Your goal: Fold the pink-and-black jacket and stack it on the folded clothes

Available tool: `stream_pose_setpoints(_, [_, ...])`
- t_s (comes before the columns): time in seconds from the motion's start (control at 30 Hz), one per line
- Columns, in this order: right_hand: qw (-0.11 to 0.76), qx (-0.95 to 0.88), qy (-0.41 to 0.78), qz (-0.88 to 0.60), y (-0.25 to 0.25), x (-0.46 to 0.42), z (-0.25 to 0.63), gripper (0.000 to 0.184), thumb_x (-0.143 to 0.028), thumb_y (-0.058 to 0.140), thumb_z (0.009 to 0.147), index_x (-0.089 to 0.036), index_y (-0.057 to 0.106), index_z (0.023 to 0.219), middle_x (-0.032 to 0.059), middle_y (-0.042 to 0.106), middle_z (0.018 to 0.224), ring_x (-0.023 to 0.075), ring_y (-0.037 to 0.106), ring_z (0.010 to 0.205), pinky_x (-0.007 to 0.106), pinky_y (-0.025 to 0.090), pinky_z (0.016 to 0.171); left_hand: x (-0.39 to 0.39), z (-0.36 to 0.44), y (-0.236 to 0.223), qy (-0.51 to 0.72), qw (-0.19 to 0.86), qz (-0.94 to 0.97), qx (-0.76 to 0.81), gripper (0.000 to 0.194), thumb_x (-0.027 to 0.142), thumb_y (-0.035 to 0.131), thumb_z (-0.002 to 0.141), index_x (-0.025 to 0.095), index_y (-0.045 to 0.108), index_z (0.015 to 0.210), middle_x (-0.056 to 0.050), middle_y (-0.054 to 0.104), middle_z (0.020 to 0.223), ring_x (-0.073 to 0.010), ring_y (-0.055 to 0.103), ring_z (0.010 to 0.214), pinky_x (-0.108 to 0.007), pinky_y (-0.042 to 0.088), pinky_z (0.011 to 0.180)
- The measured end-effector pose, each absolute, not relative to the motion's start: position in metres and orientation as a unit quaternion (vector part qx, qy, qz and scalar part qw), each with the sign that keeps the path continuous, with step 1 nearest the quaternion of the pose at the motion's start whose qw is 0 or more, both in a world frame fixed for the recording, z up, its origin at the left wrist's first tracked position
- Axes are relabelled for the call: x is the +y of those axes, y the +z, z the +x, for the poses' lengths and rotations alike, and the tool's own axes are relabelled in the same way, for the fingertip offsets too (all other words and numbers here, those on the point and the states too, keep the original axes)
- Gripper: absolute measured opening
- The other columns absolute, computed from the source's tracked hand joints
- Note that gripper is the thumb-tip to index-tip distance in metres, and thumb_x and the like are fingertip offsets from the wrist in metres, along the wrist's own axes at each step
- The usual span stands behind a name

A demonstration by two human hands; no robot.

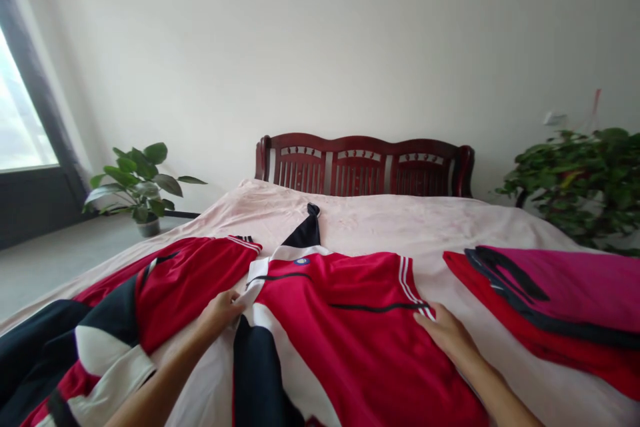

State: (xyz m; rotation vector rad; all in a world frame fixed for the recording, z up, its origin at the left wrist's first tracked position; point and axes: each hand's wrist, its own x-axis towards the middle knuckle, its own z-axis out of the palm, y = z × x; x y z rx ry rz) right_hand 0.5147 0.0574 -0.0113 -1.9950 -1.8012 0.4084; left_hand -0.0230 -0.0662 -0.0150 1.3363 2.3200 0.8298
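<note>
A red, white and navy zip jacket (350, 340) lies spread across the middle of the bed, its collar to the left and its striped hem to the right. My left hand (225, 310) pinches the white collar edge. At the opposite end, my right hand (445, 328) grips the hem near the dark zipper (375, 308). One navy sleeve (304, 230) points away toward the headboard; the other (260, 367) runs toward me, its end cut off by the frame. The fingertips under the fabric are partly hidden.
More red, navy and white garments (185, 287) lie loosely at left. Folded clothes in magenta, dark and red (575, 287) are stacked at right. Beyond the pink bed sheet (400, 220) stands a dark wooden headboard (360, 163). Potted plants (143, 180) flank the bed.
</note>
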Motion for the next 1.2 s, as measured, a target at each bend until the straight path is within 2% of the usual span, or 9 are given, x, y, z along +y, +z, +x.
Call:
stream_pose_setpoints(0.13, [0.287, -0.603, 0.087, -0.739, 0.001, 0.064, 0.551, 0.066, -0.056, 0.046, 0.077, -0.019, 0.059, 0.131, 0.0161, 0.072, 0.115, 0.0343, 0.07, 0.099, 0.04, 0.053, 0.078, -0.099, -0.019, -0.02, 0.275, 0.17, 0.483, 0.814, 0.016, 0.032, 0.058, 0.077, 0.02, 0.068, 0.082, -0.001, 0.072, 0.072, -0.0211, 0.068, 0.072, -0.025, 0.04, 0.058])
stream_pose_setpoints(0.27, [0.283, -0.621, 0.168, -0.712, -0.022, 0.058, 0.58, 0.072, -0.06, 0.045, 0.071, -0.014, 0.064, 0.122, 0.0174, 0.073, 0.112, 0.0333, 0.069, 0.102, 0.038, 0.054, 0.085, -0.136, -0.007, -0.028, 0.216, 0.063, 0.488, 0.843, 0.033, 0.04, 0.047, 0.09, 0.024, 0.064, 0.114, -0.005, 0.076, 0.1, -0.0255, 0.07, 0.09, -0.03, 0.044, 0.068])
stream_pose_setpoints(0.4, [0.318, -0.62, 0.189, -0.692, -0.045, 0.042, 0.582, 0.069, -0.062, 0.035, 0.075, -0.016, 0.065, 0.118, 0.0151, 0.07, 0.122, 0.0311, 0.065, 0.114, 0.037, 0.051, 0.097, -0.149, 0.008, -0.03, 0.175, -0.008, 0.493, 0.852, 0.046, 0.037, 0.039, 0.096, 0.021, 0.051, 0.137, -0.012, 0.066, 0.13, -0.0272, 0.065, 0.109, -0.034, 0.046, 0.082])
stream_pose_setpoints(0.5, [0.368, -0.627, 0.174, -0.665, -0.052, 0.027, 0.586, 0.066, -0.059, 0.035, 0.077, -0.017, 0.065, 0.118, 0.0147, 0.068, 0.125, 0.029, 0.063, 0.118, 0.036, 0.051, 0.098, -0.153, 0.018, -0.033, 0.149, -0.047, 0.494, 0.855, 0.05, 0.03, 0.038, 0.096, 0.021, 0.046, 0.144, -0.013, 0.058, 0.138, -0.0285, 0.058, 0.119, -0.038, 0.043, 0.094])
stream_pose_setpoints(0.63, [0.38, -0.674, 0.086, -0.627, -0.064, 0.007, 0.606, 0.055, -0.056, 0.039, 0.078, -0.021, 0.067, 0.108, 0.0142, 0.071, 0.116, 0.0297, 0.065, 0.114, 0.039, 0.053, 0.098, -0.166, 0.025, -0.043, 0.137, -0.083, 0.516, 0.842, 0.051, 0.03, 0.036, 0.098, 0.021, 0.044, 0.147, -0.013, 0.054, 0.145, -0.0301, 0.047, 0.132, -0.046, 0.035, 0.107])
stream_pose_setpoints(0.77, [0.384, -0.704, 0.036, -0.596, -0.081, -0.006, 0.624, 0.044, -0.051, 0.041, 0.078, -0.023, 0.068, 0.099, 0.0131, 0.073, 0.106, 0.0302, 0.065, 0.11, 0.043, 0.052, 0.1, -0.179, 0.025, -0.05, 0.135, -0.079, 0.522, 0.838, 0.05, 0.033, 0.036, 0.099, 0.022, 0.045, 0.147, -0.011, 0.051, 0.149, -0.0285, 0.04, 0.14, -0.046, 0.029, 0.113])
stream_pose_setpoints(1.0, [0.376, -0.702, 0.051, -0.602, -0.077, -0.014, 0.623, 0.038, -0.045, 0.04, 0.076, -0.023, 0.067, 0.091, 0.0143, 0.072, 0.105, 0.031, 0.065, 0.109, 0.044, 0.051, 0.102, -0.179, 0.014, -0.042, 0.151, 0.001, 0.519, 0.841, 0.049, 0.036, 0.041, 0.096, 0.02, 0.051, 0.141, -0.009, 0.049, 0.151, -0.0295, 0.039, 0.141, -0.044, 0.026, 0.115])
stream_pose_setpoints(1.2, [0.388, -0.666, 0.065, -0.634, -0.064, -0.023, 0.608, 0.041, -0.051, 0.037, 0.075, -0.022, 0.064, 0.088, 0.0175, 0.071, 0.108, 0.0315, 0.065, 0.11, 0.044, 0.049, 0.104, -0.179, 0.007, -0.043, 0.173, 0.018, 0.529, 0.831, 0.045, 0.035, 0.039, 0.096, 0.018, 0.052, 0.136, -0.011, 0.052, 0.147, -0.0273, 0.043, 0.138, -0.041, 0.029, 0.113])
